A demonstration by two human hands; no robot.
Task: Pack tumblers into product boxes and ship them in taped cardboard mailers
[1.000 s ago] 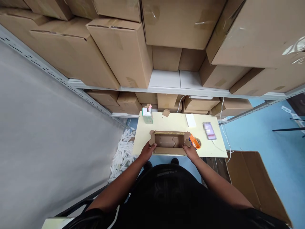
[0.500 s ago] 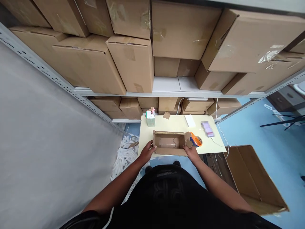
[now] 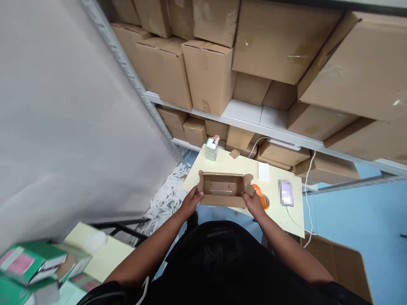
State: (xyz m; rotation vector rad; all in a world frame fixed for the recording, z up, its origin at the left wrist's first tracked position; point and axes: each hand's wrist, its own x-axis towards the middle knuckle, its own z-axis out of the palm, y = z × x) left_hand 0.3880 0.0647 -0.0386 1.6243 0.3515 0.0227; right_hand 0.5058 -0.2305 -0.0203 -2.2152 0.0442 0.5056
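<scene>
Clasping an open carton [image 3: 222, 201] between them, curled hands [image 3: 190, 202] [image 3: 253, 204] have an orange tape dispenser [image 3: 260, 195] crowding the right.

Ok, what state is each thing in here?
Cardboard box: open-topped, held at both ends.
Left hand: gripping the box's left end.
Right hand: gripping its right end.
Tape dispenser: resting on the table.
Green-and-white box: upright, top open.
Phone: lying flat; screen blurred, on or off unclear.
Tall carton: upright, closed.
</scene>
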